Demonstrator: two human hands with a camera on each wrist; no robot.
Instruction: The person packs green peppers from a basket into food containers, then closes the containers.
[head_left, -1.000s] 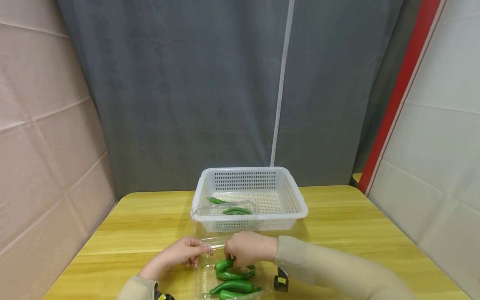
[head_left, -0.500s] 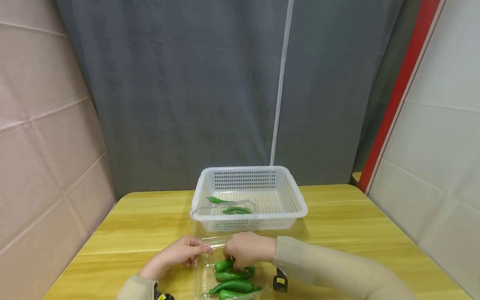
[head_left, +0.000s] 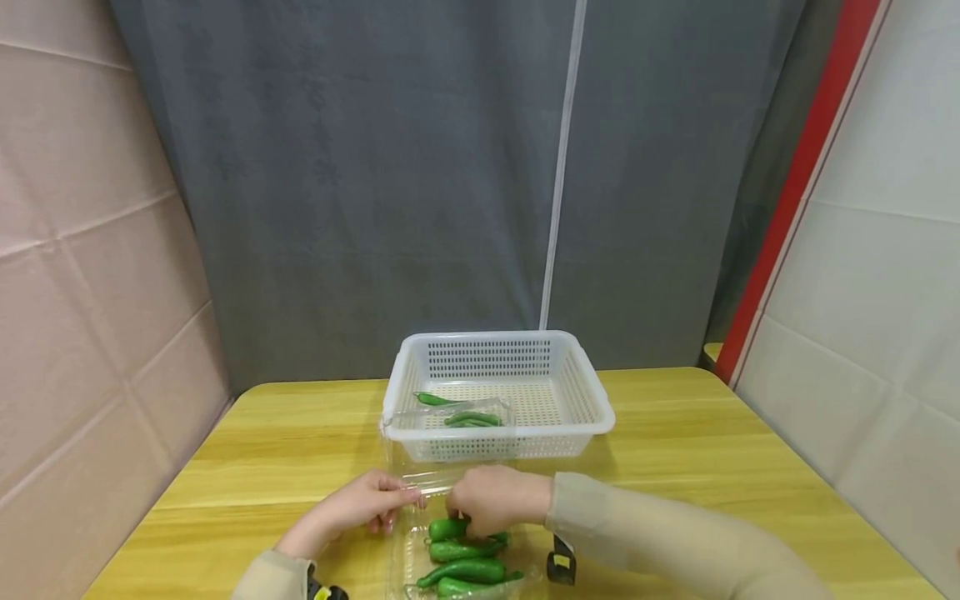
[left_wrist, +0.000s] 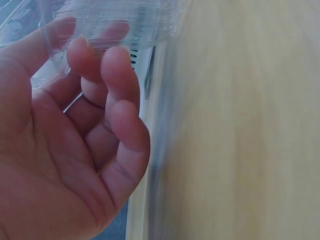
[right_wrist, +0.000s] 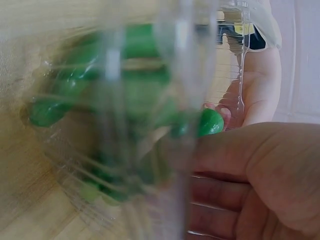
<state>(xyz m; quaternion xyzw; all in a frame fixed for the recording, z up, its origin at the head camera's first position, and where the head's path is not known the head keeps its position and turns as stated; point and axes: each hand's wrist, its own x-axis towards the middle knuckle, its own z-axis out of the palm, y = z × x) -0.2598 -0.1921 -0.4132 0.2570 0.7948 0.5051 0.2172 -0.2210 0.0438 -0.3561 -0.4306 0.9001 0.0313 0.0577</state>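
A clear plastic clamshell box (head_left: 401,560) lies open in front of me, its raised lid overlapping the basket in the head view. Several green chili peppers (head_left: 471,571) lie crosswise in its base. My left hand (head_left: 369,500) pinches the box's left edge near the hinge; in the left wrist view, thumb and index finger meet at the ribbed plastic (left_wrist: 150,22), other fingers loosely curled. Inside the box my right hand (head_left: 498,500) reaches down, its fingers curled on the farthest pepper (head_left: 447,529). Blurred plastic wall covers much of the right wrist view, partly hiding those fingertips.
Behind the box stands a white perforated plastic basket (head_left: 600,421) holding a few green peppers (head_left: 433,399), partly seen through the clear lid. The wooden table (head_left: 300,433) reaches to a grey curtain (head_left: 375,208) at the back, with pale cloth walls on both sides.
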